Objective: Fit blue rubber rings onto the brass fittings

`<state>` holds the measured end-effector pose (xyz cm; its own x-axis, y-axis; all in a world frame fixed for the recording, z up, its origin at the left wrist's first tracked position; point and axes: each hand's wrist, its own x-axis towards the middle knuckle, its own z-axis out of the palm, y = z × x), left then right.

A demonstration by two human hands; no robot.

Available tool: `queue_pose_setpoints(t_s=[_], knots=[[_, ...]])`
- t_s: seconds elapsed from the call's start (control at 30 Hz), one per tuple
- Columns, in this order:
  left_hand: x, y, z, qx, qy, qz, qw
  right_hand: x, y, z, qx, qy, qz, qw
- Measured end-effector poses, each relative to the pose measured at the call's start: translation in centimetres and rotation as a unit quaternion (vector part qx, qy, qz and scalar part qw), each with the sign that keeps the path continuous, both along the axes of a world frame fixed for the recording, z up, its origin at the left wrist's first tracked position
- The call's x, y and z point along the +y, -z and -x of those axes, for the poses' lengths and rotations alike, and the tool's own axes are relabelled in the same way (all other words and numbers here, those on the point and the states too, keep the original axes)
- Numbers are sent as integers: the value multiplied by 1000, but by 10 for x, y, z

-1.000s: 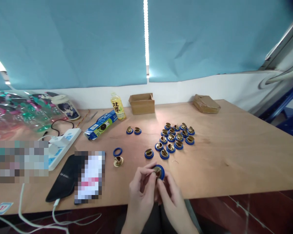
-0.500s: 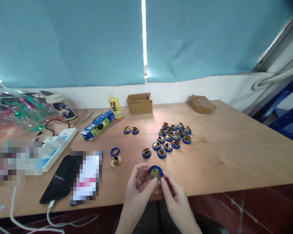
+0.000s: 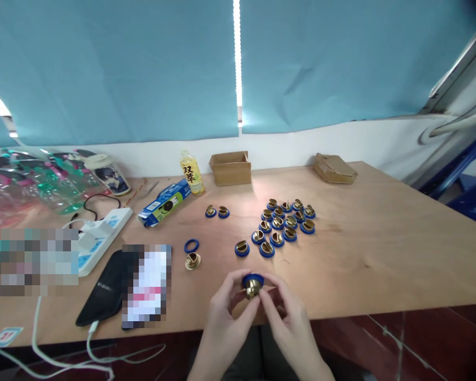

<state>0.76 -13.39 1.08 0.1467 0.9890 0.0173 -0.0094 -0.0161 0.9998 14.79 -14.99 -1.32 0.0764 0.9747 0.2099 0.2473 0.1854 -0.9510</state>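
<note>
In the head view, both hands met over the near edge of the desk, forearms rising from the bottom of the frame. The left hand and the right hand were pinched together on one brass piece with a blue ring, the left fingertips closing on it from one side and the right fingertips from the other, so it was held just above the desk and not resting on it.

Beyond that held piece lay a cluster of ringed brass pieces, with a single one set apart on the cluster's left. Farther left of the held piece were a bare brass piece and, just behind it, a loose blue ring. Two more ringed pieces sat behind those. Nothing lay between the hands and the cluster.

Well behind the held piece stood a yellow bottle, an open cardboard box and a flat cardboard packet. A blue carton, a white power strip and a black pouch lay to its left.

The desk was light plywood; blue blinds hung over a white wall behind it.
</note>
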Motion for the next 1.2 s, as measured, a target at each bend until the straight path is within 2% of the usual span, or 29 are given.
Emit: queue_pose_setpoints(t_s=[0.13, 0.23, 0.5, 0.7, 0.87, 1.0, 1.2], knots=[[1, -4, 1, -50, 35, 22, 998, -1, 4, -2, -11, 6, -9, 1000], [1, -6, 2, -83, 39, 44, 995, -3, 7, -2, -8, -1, -12, 1000], [-5, -5, 2, -86, 32, 35, 995, -6, 10, 6, -46, 76, -123, 989], [-6, -8, 6, -65, 32, 23, 997, -7, 3, 15, -55, 90, -156, 982], [-6, -12, 6, -54, 44, 17, 997, -4, 0, 14, -30, 64, -147, 987], [-5, -9, 5, -37, 54, 15, 998, -1, 2, 9, -16, 18, -112, 993], [-2, -5, 8, -6, 69, 3, 998, 1, 6, 12, 20, -2, -54, 998]])
